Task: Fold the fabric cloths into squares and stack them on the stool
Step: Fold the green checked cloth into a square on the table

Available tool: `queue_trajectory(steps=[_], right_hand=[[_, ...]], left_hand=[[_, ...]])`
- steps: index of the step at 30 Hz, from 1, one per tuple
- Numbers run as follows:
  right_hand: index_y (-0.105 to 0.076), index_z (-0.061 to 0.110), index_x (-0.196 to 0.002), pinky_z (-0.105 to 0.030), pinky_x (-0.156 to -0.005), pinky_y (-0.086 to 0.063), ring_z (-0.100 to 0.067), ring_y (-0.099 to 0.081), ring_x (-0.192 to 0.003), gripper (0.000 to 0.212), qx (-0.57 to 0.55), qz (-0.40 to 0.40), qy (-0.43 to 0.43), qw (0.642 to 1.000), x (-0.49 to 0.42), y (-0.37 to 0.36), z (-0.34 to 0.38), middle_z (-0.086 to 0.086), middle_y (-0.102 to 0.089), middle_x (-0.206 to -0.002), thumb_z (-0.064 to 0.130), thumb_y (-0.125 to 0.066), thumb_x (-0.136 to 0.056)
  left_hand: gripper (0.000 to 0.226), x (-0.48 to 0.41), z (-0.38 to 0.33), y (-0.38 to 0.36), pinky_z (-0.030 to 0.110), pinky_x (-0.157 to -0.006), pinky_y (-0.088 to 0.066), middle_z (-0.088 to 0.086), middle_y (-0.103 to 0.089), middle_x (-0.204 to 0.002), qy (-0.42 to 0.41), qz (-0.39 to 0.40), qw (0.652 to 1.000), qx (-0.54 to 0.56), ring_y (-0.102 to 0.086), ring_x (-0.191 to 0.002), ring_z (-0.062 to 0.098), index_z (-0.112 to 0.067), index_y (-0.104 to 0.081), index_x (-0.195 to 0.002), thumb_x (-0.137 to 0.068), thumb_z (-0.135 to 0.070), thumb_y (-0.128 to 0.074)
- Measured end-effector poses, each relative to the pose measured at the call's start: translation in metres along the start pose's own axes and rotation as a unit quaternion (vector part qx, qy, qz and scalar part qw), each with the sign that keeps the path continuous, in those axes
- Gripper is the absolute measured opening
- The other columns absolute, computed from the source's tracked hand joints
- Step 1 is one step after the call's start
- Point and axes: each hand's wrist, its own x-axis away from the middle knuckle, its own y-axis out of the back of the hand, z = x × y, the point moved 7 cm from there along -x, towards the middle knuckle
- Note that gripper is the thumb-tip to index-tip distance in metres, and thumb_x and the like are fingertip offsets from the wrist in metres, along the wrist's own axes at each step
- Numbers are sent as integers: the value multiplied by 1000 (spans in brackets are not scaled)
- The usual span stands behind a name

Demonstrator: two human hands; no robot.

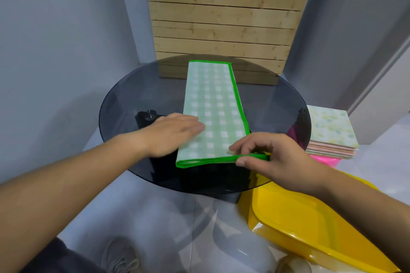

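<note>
Two hands meet one green checked cloth, a strip on the round glass desk, long axis toward frame top. Right hand pinches its near-right corner; left hand lies flat, grip open, on the near-left edge.

We see a round smoked-glass bench bearing one green checked cloth, folded into a long strip.

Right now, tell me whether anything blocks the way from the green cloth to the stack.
Nothing visible does. The green cloth lies on the glass table, and the stack sits beyond the table's right edge with only bare glass between. Both hands are already on the cloth.
</note>
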Motion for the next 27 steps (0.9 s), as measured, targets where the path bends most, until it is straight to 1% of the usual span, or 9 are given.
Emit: queue_trajectory(steps=[3,7,11,15,18,21,22,25,27], right_hand=[[-74,19,-85,-23,-84,-55,-5,-69,-97,12,-49,-32,-2,998,-18,19,15,12,-74,-102,30,-73,-81],[-76,19,-83,-28,-80,-56,-7,-70,-88,13,-75,-111,2,991,-53,47,28,6,-76,-93,32,-75,-81],[-71,15,-73,-15,-55,-43,0,-52,-57,18,-112,-193,-22,975,-84,70,26,11,-64,-63,29,-76,-84],[-72,9,-77,-26,-60,-44,-10,-52,-62,24,-150,-223,-51,962,-110,76,19,-1,-63,-68,32,-77,-84],[-72,12,-83,-32,-66,-51,-15,-60,-66,31,-172,-253,-82,949,-122,77,2,-3,-70,-76,42,-79,-79],[-69,17,-97,-43,-82,-57,-17,-69,-76,54,-237,-228,-136,934,-120,67,-24,1,-75,-86,62,-78,-69],[-67,16,-102,-48,-88,-56,-16,-69,-76,63,-255,-206,-157,932,-116,61,-33,4,-74,-83,67,-76,-67],[-59,14,-118,-55,-93,-54,-19,-71,-77,60,-246,-138,-192,940,-101,43,-51,3,-74,-83,57,-70,-78],[-51,18,-126,-56,-90,-54,-29,-73,-85,45,-202,-101,-186,956,-94,33,-57,-10,-75,-92,37,-70,-89]], left_hand=[[90,-5,27,12,41,-125,-4,-19,-58,-140,35,16,954,298,-34,-144,4,-41,-55,-139,-76,-95,-20],[121,-6,26,19,49,-124,-1,-1,-60,-142,-65,90,880,461,-40,-143,16,-26,-44,-149,-57,-103,-29],[101,-3,15,21,34,-119,-27,-2,-56,-146,-108,81,897,421,-46,-140,15,-22,-48,-147,-70,-88,-53],[42,-12,13,26,16,-102,-46,-15,-71,-120,-55,-34,938,339,-63,-115,-3,-20,-64,-127,-87,-28,-75],[8,-19,19,25,11,-75,-48,-25,-73,-84,-19,-114,943,312,-65,-76,-11,-27,-74,-97,-97,-28,-66],[24,-20,27,29,35,-86,-55,-1,-78,-91,20,-127,936,329,-68,-78,10,-26,-77,-93,-93,-47,-65],[22,-20,27,31,33,-87,-57,-1,-78,-90,23,-129,932,338,-72,-79,11,-25,-77,-94,-96,-43,-64],[24,-18,24,33,9,-51,-41,-20,-59,-51,21,-139,933,330,-52,-44,-5,-24,-68,-80,-101,-27,-58],[32,-19,28,33,13,-48,-33,-16,-46,-46,35,-147,933,327,-38,-39,-1,-20,-64,-70,-100,-29,-59]])
